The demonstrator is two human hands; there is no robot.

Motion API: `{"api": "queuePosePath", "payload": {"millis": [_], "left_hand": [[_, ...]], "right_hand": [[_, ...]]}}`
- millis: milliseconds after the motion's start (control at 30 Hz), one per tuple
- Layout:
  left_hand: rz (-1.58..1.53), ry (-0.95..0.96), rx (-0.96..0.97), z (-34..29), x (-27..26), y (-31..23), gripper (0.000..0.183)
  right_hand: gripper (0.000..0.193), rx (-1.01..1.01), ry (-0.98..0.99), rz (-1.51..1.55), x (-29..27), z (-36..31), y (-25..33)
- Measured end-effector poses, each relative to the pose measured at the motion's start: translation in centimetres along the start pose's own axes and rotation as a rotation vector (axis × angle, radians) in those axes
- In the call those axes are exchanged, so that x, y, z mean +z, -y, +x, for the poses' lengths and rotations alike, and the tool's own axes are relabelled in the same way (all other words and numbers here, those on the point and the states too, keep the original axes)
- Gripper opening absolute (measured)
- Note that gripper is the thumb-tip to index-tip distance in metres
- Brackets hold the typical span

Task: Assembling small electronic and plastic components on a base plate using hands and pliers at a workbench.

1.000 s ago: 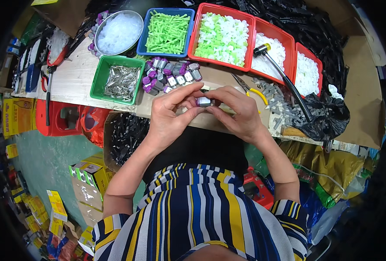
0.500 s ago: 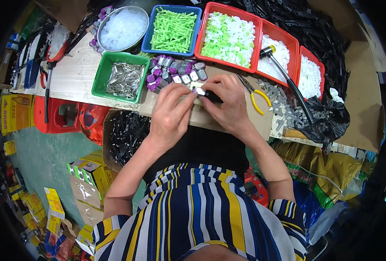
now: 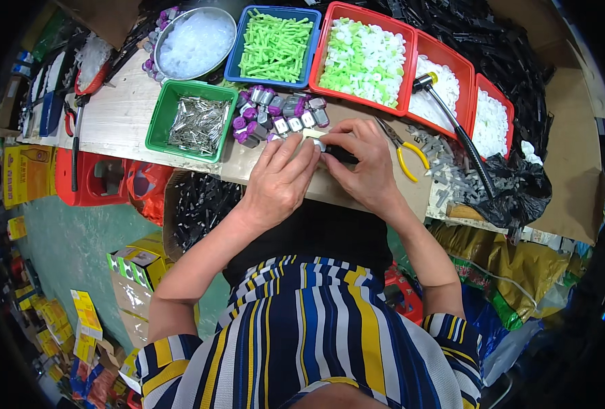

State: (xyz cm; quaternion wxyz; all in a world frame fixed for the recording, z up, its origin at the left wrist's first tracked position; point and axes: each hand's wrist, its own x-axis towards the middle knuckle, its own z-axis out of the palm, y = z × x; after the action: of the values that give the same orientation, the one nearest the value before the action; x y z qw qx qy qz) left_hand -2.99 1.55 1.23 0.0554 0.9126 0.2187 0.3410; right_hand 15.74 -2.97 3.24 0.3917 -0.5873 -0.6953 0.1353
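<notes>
At the front edge of the worktable my two hands meet over one small assembly. My right hand is closed on a black plastic part, pinching it between thumb and fingertips. My left hand presses its closed fingertips against a small pale piece at the near end of that part; the fingers hide most of the contact. Just beyond my left fingers lie several grey and purple plastic pieces, some with white faces. Pliers with yellow handles rest to the right of my right hand.
Behind stand a metal bowl of clear pieces, a blue bin, red bins and a green bin of metal pins. A hammer leans across the right side. Black parts fill a box below the table.
My left hand has shifted right, its fingers now more stretched and drawn together over the pale piece. My right hand keeps its hold on the black part. The whole view has shifted slightly.
</notes>
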Motion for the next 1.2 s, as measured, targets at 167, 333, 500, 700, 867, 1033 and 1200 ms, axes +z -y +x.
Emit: {"api": "queuePosePath", "payload": {"millis": [167, 333, 500, 700, 867, 1033, 1200], "left_hand": [[0.094, 0.081, 0.037, 0.0, -0.4, 0.0, 0.035], [0.092, 0.069, 0.01, -0.4, -0.2, -0.3, 0.038], [-0.038, 0.029, -0.106, -0.4, -0.2, -0.9, 0.04], [-0.2, -0.041, -0.158, 0.1, -1.3, -0.5, 0.042], [-0.13, -0.073, -0.173, 0.1, -3.4, 1.3, 0.036], [0.174, -0.134, -0.251, 0.0, -6.2, 3.9, 0.023], [0.241, -0.037, -0.426, -0.9, -9.0, 8.0, 0.02]], "right_hand": [[0.026, -0.051, 0.062, -0.052, -0.9, 0.5, 0.2], [0.021, -0.161, 0.075, -0.013, -2.3, 5.2, 1.1], [0.014, -0.271, 0.094, -0.297, 1.4, 11.6, 0.9], [0.012, -0.213, 0.168, -0.48, 5.7, 15.3, -1.4], [0.01, -0.224, 0.191, -0.459, 3.6, 15.3, -1.4], [0.014, -0.123, 0.195, -0.392, -2.9, 14.2, -2.2], [0.018, 0.029, 0.333, -0.376, -5.1, 11.0, -3.7]]}}
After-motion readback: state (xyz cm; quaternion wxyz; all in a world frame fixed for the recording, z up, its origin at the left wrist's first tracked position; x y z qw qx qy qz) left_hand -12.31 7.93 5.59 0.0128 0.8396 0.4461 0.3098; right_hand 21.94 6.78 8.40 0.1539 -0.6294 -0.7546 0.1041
